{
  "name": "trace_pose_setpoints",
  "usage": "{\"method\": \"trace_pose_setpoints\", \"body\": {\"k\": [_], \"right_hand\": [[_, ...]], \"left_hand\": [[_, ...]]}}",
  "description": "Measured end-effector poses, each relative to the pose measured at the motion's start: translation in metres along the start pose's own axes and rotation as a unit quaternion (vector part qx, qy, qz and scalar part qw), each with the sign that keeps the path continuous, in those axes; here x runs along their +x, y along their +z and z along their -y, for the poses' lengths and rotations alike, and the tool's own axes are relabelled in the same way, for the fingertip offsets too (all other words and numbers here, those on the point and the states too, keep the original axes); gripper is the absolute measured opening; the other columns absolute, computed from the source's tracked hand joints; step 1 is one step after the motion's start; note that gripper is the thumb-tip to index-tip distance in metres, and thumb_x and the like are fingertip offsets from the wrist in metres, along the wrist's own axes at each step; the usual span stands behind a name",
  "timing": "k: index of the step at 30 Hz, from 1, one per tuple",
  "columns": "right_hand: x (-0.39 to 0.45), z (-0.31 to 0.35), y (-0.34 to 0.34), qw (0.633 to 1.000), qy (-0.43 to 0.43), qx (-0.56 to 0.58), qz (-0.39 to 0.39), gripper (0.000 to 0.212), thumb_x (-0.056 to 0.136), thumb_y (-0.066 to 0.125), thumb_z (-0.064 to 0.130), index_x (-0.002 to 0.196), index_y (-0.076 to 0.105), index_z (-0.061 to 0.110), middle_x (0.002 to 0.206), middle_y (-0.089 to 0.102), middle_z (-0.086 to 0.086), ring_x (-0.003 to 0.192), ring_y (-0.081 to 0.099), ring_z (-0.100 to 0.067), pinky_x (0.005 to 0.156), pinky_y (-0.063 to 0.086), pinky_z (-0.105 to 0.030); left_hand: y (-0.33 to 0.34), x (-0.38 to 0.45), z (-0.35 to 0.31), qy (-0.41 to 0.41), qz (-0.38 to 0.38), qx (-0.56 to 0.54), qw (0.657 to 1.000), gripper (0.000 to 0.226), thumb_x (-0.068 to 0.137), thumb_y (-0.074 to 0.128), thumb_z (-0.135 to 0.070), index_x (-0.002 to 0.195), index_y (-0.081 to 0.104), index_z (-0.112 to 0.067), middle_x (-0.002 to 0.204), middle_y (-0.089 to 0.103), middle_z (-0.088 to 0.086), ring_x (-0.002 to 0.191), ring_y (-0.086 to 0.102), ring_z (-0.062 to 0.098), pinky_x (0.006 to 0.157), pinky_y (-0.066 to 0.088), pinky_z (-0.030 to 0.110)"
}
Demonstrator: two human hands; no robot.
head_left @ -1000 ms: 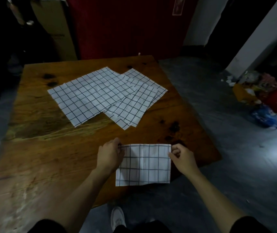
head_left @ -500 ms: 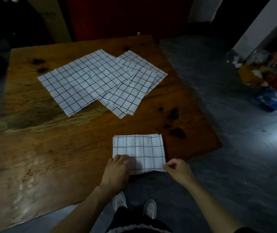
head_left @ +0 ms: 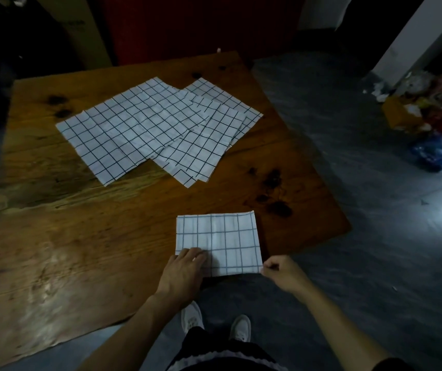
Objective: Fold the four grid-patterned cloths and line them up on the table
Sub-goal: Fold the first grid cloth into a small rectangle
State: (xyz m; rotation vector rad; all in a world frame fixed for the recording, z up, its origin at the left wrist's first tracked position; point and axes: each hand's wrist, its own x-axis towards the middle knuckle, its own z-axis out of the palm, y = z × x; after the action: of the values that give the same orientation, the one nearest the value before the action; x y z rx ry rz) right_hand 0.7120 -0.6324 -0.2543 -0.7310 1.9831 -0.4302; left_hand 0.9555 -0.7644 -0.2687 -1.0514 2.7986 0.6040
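Observation:
A folded white cloth with a dark grid (head_left: 222, 241) lies flat at the near edge of the wooden table (head_left: 80, 236). My left hand (head_left: 182, 274) rests on its near left corner with the fingers laid on the fabric. My right hand (head_left: 281, 271) pinches the near right corner at the table's edge. Farther back, three unfolded grid cloths (head_left: 155, 129) lie spread and overlapping in the middle of the table.
Dark stains (head_left: 273, 194) mark the wood right of the folded cloth. A cardboard box (head_left: 86, 30) and a red panel stand behind the table. Bags and rubbish (head_left: 434, 121) are piled on the grey floor at the right. My shoes (head_left: 214, 322) show below the table edge.
The cloth went from hanging off the near edge in both hands to lying flat on the table. Both hands moved from its far corners to its near corners.

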Motion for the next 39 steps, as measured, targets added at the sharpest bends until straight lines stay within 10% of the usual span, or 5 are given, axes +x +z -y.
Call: {"method": "trace_pose_setpoints", "body": {"k": [8,13,22,39], "right_hand": [[-0.001,0.005,0.011,0.97,-0.137,-0.08,-0.187,0.015,0.089,0.067,0.031,0.097,0.056,0.027,0.1,0.051,0.013,0.09,0.053,-0.003,0.071,0.043,-0.017],[0.003,0.018,0.04,0.912,-0.31,-0.252,-0.097,0.018,0.091,0.062,0.029,0.109,0.063,0.026,0.111,0.046,0.012,0.106,0.043,-0.006,0.091,0.045,-0.024],[0.005,0.005,0.038,0.913,-0.226,-0.285,-0.182,0.031,0.091,0.061,0.026,0.123,0.06,0.025,0.13,0.046,0.006,0.119,0.041,-0.012,0.101,0.041,-0.03],[0.007,0.014,0.034,0.93,-0.251,-0.252,-0.094,0.038,0.092,0.062,0.029,0.129,0.053,0.025,0.137,0.034,0.011,0.129,0.032,-0.005,0.102,0.035,-0.018]], "left_hand": [[-0.003,-0.005,-0.009,0.022,-0.038,-0.017,0.999,0.048,0.08,0.068,-0.021,0.127,0.054,-0.02,0.128,0.056,-0.001,0.113,0.054,0.022,0.087,0.051,0.037],[0.004,-0.006,-0.016,0.086,-0.038,-0.006,0.996,0.035,0.083,0.065,-0.024,0.118,0.058,-0.023,0.125,0.057,-0.002,0.111,0.054,0.02,0.085,0.048,0.031],[0.007,-0.008,-0.002,0.045,0.011,0.013,0.999,0.055,0.084,0.062,-0.022,0.136,0.042,-0.026,0.139,0.045,-0.001,0.125,0.044,0.022,0.097,0.043,0.038],[-0.007,0.021,0.005,0.081,0.066,0.131,0.986,0.073,0.082,0.068,-0.043,0.142,0.03,-0.022,0.148,0.032,0.006,0.128,0.037,0.027,0.104,0.035,0.043]]}}
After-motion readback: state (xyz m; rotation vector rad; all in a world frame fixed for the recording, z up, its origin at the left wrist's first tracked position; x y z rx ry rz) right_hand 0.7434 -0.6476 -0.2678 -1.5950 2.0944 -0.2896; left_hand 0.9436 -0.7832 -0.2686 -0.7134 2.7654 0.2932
